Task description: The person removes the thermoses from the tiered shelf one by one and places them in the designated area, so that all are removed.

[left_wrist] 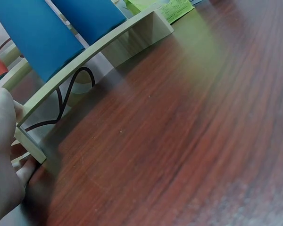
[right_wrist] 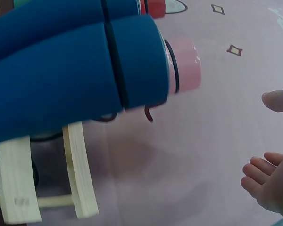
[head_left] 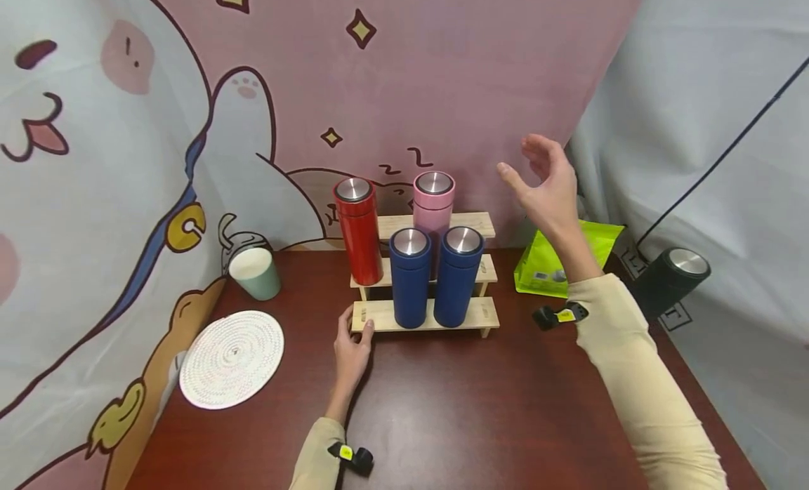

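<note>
A three-tier wooden rack [head_left: 382, 314] stands mid-table, holding thermos bottles. Two blue thermoses [head_left: 411, 279] [right_wrist: 75, 77] stand on its lowest tier. Behind them are a red thermos [head_left: 359, 234] at the left and a pink thermos [head_left: 434, 201], its lower part hidden. My left hand [head_left: 352, 349] grips the left end of the lowest tier, thumb on top; in the left wrist view its fingers curl below the board [left_wrist: 52, 89]. My right hand [head_left: 548, 188] is raised in the air right of the rack, thumb and fingers spread apart, holding nothing.
A bright green pouch [head_left: 542, 269] stands behind my right forearm, with a black thermos [head_left: 671, 283] at the far right by the grey cloth. To the left are a pale green cup [head_left: 255, 274] and a round white woven mat [head_left: 232, 360]. A printed pink curtain [head_left: 480, 76] hangs behind.
</note>
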{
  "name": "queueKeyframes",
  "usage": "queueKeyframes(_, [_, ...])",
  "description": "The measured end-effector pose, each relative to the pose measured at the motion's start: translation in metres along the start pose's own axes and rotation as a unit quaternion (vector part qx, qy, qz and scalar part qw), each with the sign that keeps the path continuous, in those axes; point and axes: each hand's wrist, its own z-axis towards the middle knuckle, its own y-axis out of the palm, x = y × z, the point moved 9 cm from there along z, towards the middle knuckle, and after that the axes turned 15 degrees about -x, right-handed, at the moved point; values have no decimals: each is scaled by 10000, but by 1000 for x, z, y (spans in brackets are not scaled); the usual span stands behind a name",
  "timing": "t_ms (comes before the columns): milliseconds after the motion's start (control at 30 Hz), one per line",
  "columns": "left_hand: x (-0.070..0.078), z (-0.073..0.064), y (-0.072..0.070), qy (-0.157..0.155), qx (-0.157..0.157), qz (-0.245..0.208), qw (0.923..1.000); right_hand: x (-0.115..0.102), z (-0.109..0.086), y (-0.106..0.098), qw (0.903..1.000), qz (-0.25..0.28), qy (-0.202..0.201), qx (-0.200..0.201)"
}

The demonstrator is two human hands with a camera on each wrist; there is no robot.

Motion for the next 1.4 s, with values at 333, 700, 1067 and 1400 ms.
queueKeyframes(333, [3, 0, 1, 66, -20, 60, 10000, -7, 11, 44, 9986, 104, 55, -518])
queueKeyframes(700, [0, 0, 0, 47, 6, -87, 10000, -10, 14, 84, 9907, 50, -25, -1359])
queueKeyframes(1067, [1, 0, 0, 3, -39, -6, 10000, -3, 16, 107, 9812, -355, 282, -1875])
queueKeyframes(1400, [1, 0, 1, -11, -53, 81, 10000, 5, 15, 105, 9872, -296, 198, -1556])
